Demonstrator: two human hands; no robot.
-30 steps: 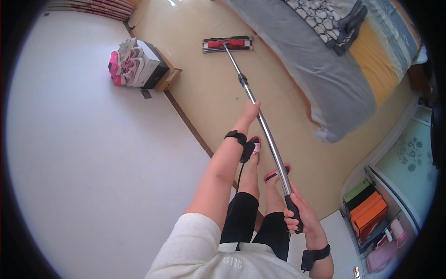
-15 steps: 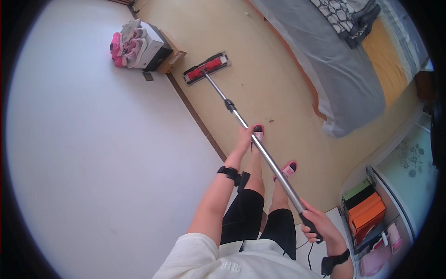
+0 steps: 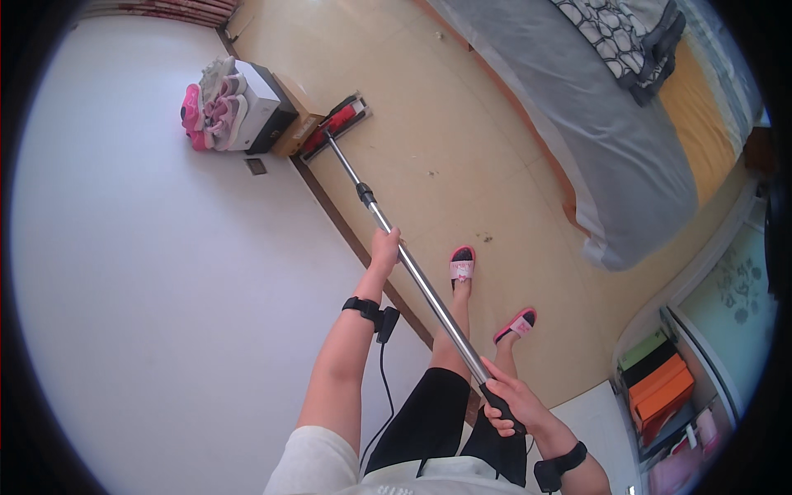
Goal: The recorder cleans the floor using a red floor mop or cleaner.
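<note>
A flat mop (image 3: 431,290) with a long silver telescopic pole runs diagonally ahead of me. My left hand (image 3: 385,248) is wrapped round the middle of the pole, below its black collar (image 3: 365,194). Around the black grip (image 3: 500,408) at the near end, my right hand (image 3: 513,398) is closed. The red and grey mop head (image 3: 338,124) lies on the beige floor, its left end by the wall's brown baseboard and close beside a brown cardboard box (image 3: 299,132). Both wrists wear black straps.
Shoes (image 3: 219,111) are piled on a white and black box (image 3: 266,107) against the left wall. A bed (image 3: 577,140) with a grey cover stands to the right. Dark debris (image 3: 484,238) lies on the floor near my slippered feet. At lower right is a shelf with orange boxes (image 3: 662,388).
The mop head has slid left to the baseboard and cardboard box. Both hands have shifted left with the pole, still gripping it. The view has also moved slightly.
</note>
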